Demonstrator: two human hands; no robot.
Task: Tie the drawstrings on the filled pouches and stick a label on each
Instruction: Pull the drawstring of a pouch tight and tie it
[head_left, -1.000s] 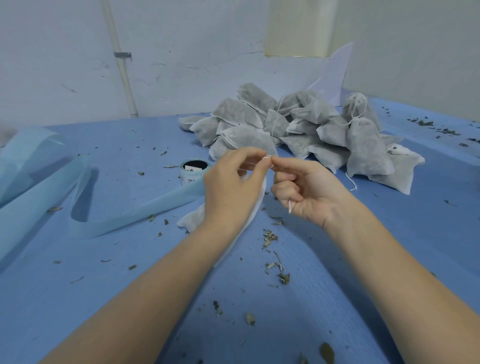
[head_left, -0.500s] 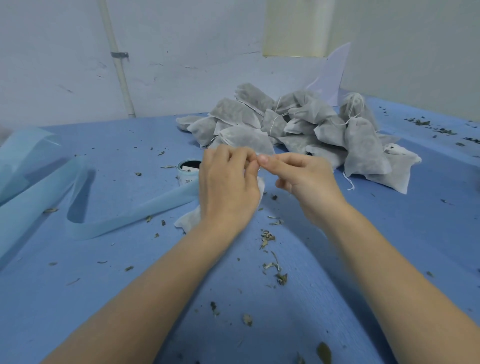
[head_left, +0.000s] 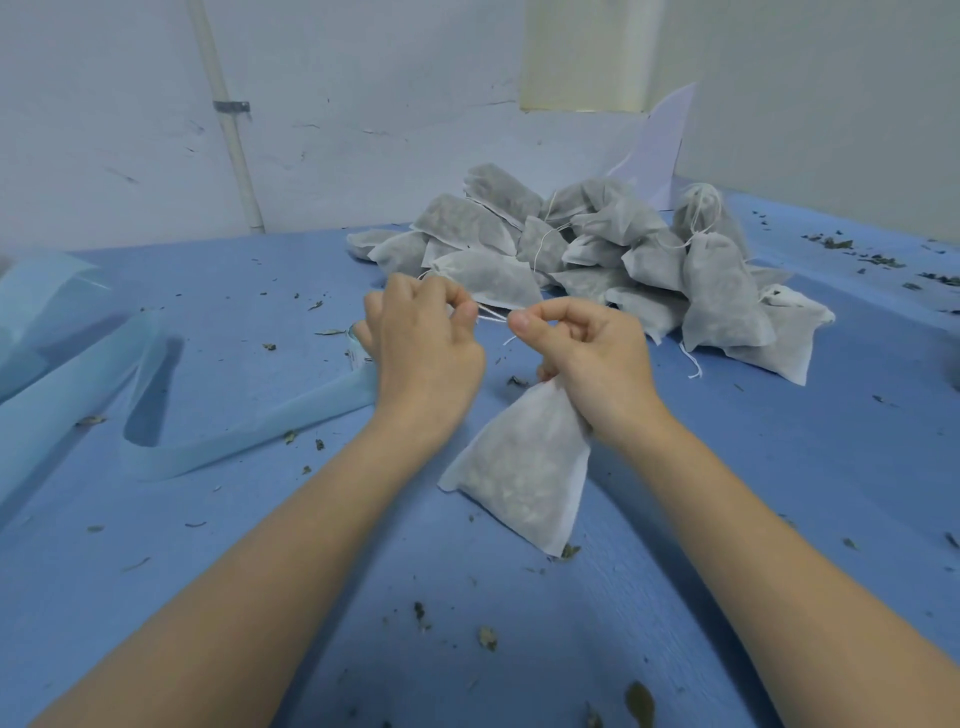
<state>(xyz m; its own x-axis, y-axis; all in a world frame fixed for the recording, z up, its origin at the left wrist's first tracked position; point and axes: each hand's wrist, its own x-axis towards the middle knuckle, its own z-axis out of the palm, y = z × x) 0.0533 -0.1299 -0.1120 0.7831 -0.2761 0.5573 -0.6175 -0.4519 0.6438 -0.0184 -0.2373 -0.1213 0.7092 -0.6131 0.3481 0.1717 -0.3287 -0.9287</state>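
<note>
Drawstring (head_left: 492, 316) stretches between both pinching grips, left hand (head_left: 426, 353) and right hand (head_left: 587, 358), pouch (head_left: 524, 473) hanging below the right.

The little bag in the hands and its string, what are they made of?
The pouch looks like thin white non-woven fabric, matte and slightly see-through: dark bits show inside. The drawstring, pinched by the left hand and right hand, looks like thin white cotton thread, though that's hard to tell.
</note>
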